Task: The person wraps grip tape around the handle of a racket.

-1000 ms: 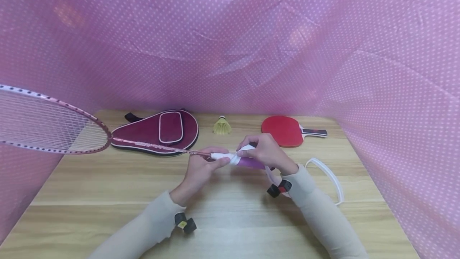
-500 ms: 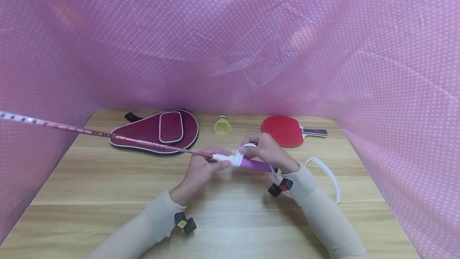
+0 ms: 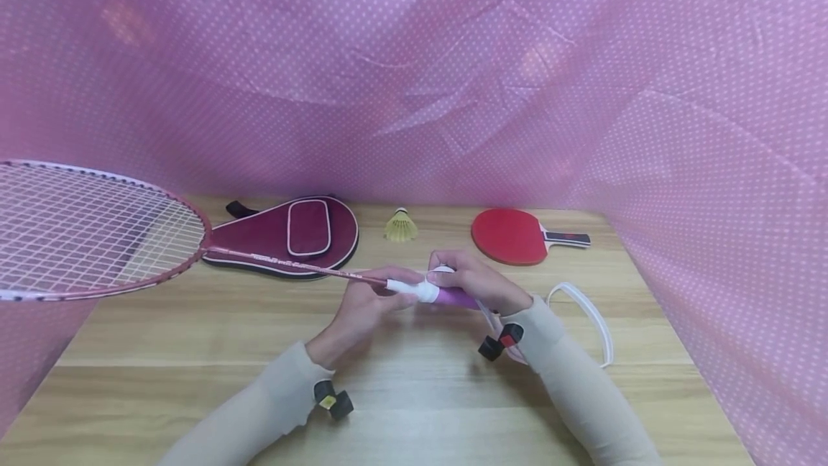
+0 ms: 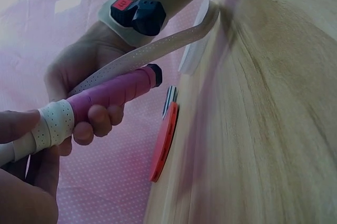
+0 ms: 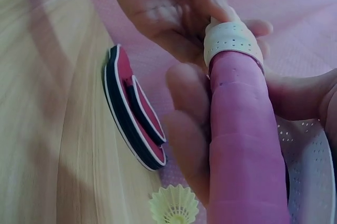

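A badminton racket point(image 3: 291, 265) is held slanting above the table, head to the left. My left hand point(image 3: 362, 308) grips it where the shaft meets the handle, thumb and fingers on the white wrapped part point(image 4: 52, 125). Below the wrap the handle point(image 5: 242, 139) is bare purple, ending in a dark butt cap point(image 4: 154, 75). My right hand point(image 3: 481, 288) pinches the perforated white grip tape point(image 4: 147, 52) at the wrap's edge, its other fingers around the purple handle. From this hand the loose tape trails down past the wrist.
On the wooden table point(image 3: 414, 408) lie a maroon paddle case point(image 3: 310, 229), a yellow shuttlecock point(image 3: 400, 227) and a red table tennis paddle point(image 3: 507, 236) along the back. The tape's far end point(image 3: 591, 315) curves on the right. A pink dotted cloth point(image 3: 414, 92) surrounds the table.
The racket has rolled: its face turned edge-on, then showed broadly again. My right hand has dropped slightly and closed in around the handle, taking the tape over it. My left hand has barely moved.
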The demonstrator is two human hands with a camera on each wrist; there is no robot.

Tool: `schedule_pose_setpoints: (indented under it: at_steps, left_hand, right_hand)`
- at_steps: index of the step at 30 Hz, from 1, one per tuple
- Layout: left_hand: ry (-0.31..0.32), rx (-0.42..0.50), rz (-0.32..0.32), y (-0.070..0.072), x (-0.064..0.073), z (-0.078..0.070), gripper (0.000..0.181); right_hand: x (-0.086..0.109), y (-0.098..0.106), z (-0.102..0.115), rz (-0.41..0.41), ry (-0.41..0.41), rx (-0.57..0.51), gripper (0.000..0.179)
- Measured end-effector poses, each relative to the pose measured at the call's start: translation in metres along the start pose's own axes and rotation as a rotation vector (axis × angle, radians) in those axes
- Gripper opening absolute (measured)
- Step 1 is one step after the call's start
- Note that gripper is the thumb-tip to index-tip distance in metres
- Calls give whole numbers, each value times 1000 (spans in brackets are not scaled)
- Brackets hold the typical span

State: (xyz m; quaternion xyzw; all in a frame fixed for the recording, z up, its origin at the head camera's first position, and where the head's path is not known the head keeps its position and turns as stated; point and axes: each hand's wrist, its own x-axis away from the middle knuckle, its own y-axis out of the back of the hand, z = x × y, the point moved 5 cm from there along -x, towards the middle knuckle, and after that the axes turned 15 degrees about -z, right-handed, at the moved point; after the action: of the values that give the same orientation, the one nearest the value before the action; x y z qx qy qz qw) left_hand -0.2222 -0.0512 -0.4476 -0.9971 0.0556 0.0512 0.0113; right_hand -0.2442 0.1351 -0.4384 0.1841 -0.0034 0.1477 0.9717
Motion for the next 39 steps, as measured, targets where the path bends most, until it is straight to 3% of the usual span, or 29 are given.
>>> schedule_pose_setpoints:
  at_steps: [5,8,16,24,32,39]
  left_hand:
    - [-30,8,11,7,-14,1,30]
    - [-55,19,1,12,-23,1,32]
    - [-41,125,-36,11,-27,-1,44]
    - [-20,-10,-93,13,-26,1,45]
    - [39,-96,-179,19,-29,9,36]
    - [87,-85,-199,20,-31,11,27]
  right_hand:
    - [-8,-6,1,-8,-67,-118,10]
    - [-13,-9,3,-56,-98,-162,13]
    - [-18,-9,7,-215,-46,-167,13]
    - [-20,-12,8,-290,18,-154,15]
    - [-16,-17,19,-388,134,1,20]
    - [-13,-13,29,-433,312,276,20]
